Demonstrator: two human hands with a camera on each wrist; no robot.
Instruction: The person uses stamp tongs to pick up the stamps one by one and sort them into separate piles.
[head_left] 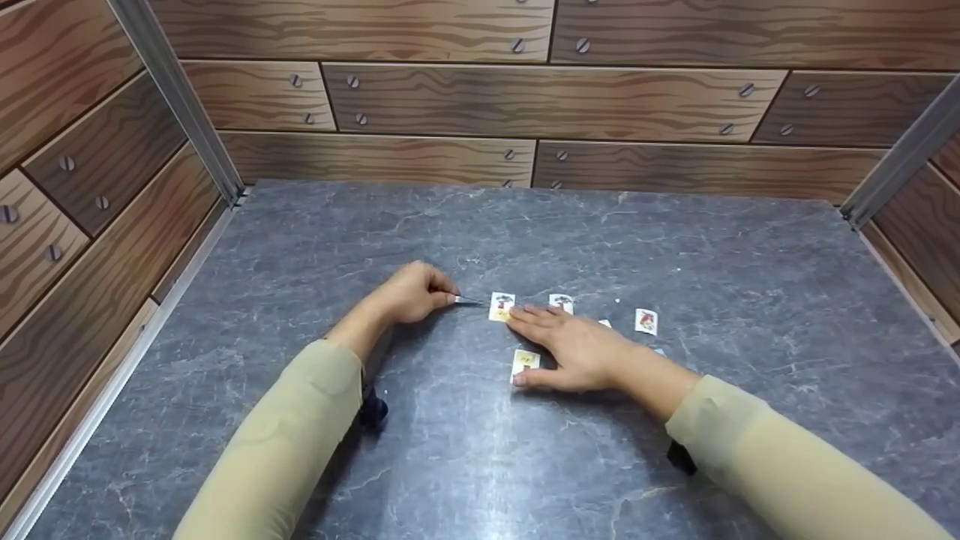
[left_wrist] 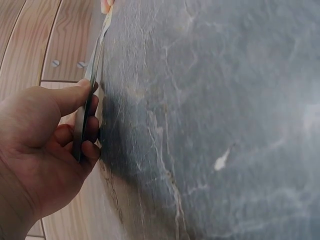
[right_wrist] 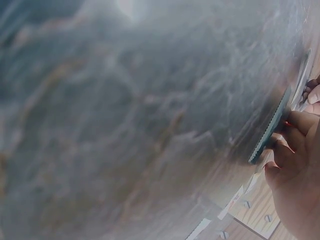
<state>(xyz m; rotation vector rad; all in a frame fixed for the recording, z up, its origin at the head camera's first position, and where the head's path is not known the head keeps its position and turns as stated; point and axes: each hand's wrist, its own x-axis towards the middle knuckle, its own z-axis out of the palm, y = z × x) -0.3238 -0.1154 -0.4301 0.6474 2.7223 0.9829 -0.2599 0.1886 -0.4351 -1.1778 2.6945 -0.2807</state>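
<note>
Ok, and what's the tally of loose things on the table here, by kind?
Small picture stamps: 4 in plain view, one under the right hand's thumb
White corner peeking out past the right hand: 1, possibly another stamp, too hidden to tell
Tweezers: 1, pinched in the left hand
Total: 6

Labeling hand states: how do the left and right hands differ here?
The left hand is curled, pinching tweezers; the right hand lies flat with straight fingers, holding no tool. The left reaches the top-left stamp only through the tweezer tips; the right's fingertips touch that stamp and its thumb touches the lower stamp. Both rest on the table in beige sleeves.
</note>
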